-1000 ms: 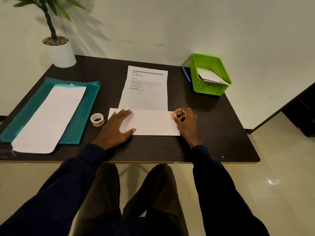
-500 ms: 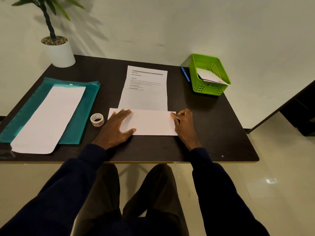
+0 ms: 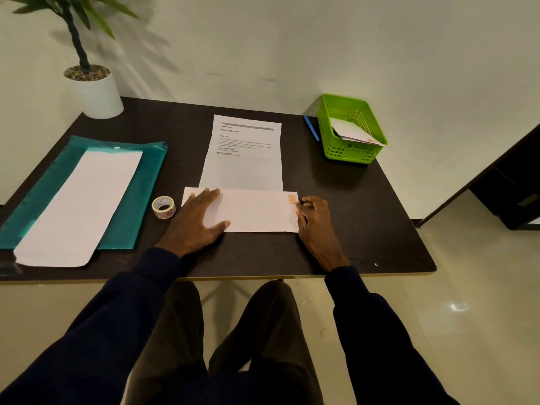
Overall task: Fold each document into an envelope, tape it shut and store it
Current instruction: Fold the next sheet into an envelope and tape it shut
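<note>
A white envelope (image 3: 257,211) lies near the front edge of the dark table (image 3: 365,214). My left hand (image 3: 198,220) rests flat on its left part, fingers spread. At the envelope's right edge sits my right hand (image 3: 314,219), fingers loosely curled, fingertips touching the edge. A small piece of patterned tape (image 3: 291,199) is stuck on the envelope's top right corner. Just beyond the envelope lies a printed document (image 3: 245,159), creased, its near end hidden by the envelope. A tape roll (image 3: 163,206) stands left of my left hand.
A green basket (image 3: 325,124) at the back right holds a white envelope (image 3: 355,133); a blue pen (image 3: 311,128) lies beside it. On the left, a teal folder (image 3: 143,176) carries a long white sheet (image 3: 79,206). A potted plant (image 3: 98,95) stands back left.
My right hand brought a pinched piece of tape down onto the envelope's top right corner, then drew back to the right, uncovering the tape. My left hand stayed put.
</note>
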